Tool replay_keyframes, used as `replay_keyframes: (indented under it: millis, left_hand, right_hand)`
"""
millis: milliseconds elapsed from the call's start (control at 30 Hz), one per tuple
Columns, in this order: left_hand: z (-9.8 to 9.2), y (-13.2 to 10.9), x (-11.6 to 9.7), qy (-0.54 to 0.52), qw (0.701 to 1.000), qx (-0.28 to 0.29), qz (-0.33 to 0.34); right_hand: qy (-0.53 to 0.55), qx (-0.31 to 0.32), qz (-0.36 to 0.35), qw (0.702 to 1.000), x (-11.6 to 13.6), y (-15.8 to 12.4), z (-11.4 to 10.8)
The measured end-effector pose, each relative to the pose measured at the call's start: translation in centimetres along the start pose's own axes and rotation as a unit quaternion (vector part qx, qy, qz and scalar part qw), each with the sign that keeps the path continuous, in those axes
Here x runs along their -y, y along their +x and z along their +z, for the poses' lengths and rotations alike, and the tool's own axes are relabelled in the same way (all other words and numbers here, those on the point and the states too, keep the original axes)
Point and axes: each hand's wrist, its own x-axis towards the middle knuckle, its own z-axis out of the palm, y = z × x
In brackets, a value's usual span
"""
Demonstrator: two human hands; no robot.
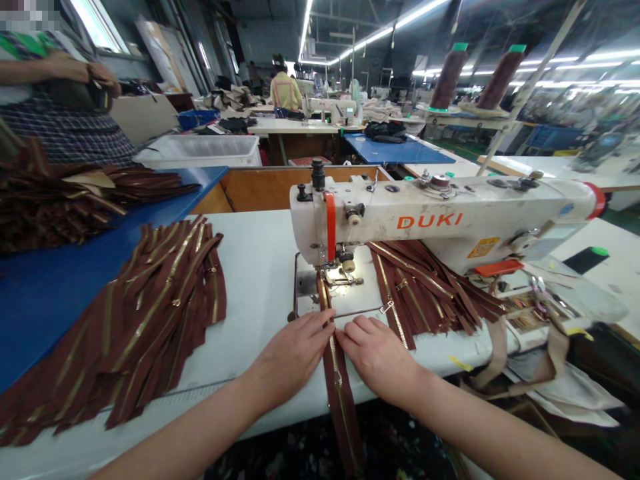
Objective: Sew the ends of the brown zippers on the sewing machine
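Observation:
A brown zipper (342, 407) with gold teeth runs from under the needle area of the white sewing machine (375, 220) toward me and hangs over the table's front edge. My left hand (293, 350) grips its left edge, fingertips pressed onto the tape just in front of the needle plate (367, 287). On the opposite edge, my right hand (377, 357) pinches the tape with curled fingers. The zipper's metal slider shows below both hands. What lies directly beneath the fingertips is hidden.
Brown zippers (165, 300) lie in a heap on the left; another pile (425, 287) sits under the machine arm. A tool tray (537, 307) with scissors is at right. Two thread cones (450, 77) stand behind. A person (65, 93) stands at the far left beside a blue table (45, 300).

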Motion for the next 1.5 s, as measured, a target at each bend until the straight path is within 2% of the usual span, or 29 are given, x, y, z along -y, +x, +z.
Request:
replay_keyframes:
  millis: [133,433,700,900,1033,1167,1367,1500]
  left_hand:
    - [0.1,0.1,0.2,0.024,0.999,0.019,0.031]
    - [0.1,0.6,0.8,0.073,0.996,0.018,0.04]
    - [0.5,1.7,2.6,0.105,0.993,0.048,0.033]
    - [1.4,2.0,3.7,0.12,0.993,0.014,0.018]
    - [2.0,1.8,3.8,0.128,0.992,-0.017,-0.001]
    - [2.1,1.5,3.7,0.144,0.988,-0.048,0.014]
    - [1.5,1.5,3.6,0.113,0.992,-0.053,-0.002]
    - [1.4,1.5,3.5,0.08,0.995,-0.041,-0.036]
  right_hand:
    - [0.008,0.003,-0.001,1.0,-0.1,0.1,0.1]
    - [-0.002,-0.003,-0.003,1.0,-0.8,0.8,0.1]
    - [-0.025,0.005,0.002,1.0,-2.0,2.9,0.3]
    - [-0.034,-0.01,0.019,0.999,-2.8,4.6,0.6]
    - [-0.036,-0.011,0.04,0.998,-3.3,5.4,1.0]
    - [-0.035,-0.02,0.066,0.997,-3.4,5.9,1.2]
    - [-0.017,-0.024,0.099,0.995,-3.3,5.7,1.4]
    - [-0.014,-0.034,0.116,0.993,-3.3,5.5,1.6]
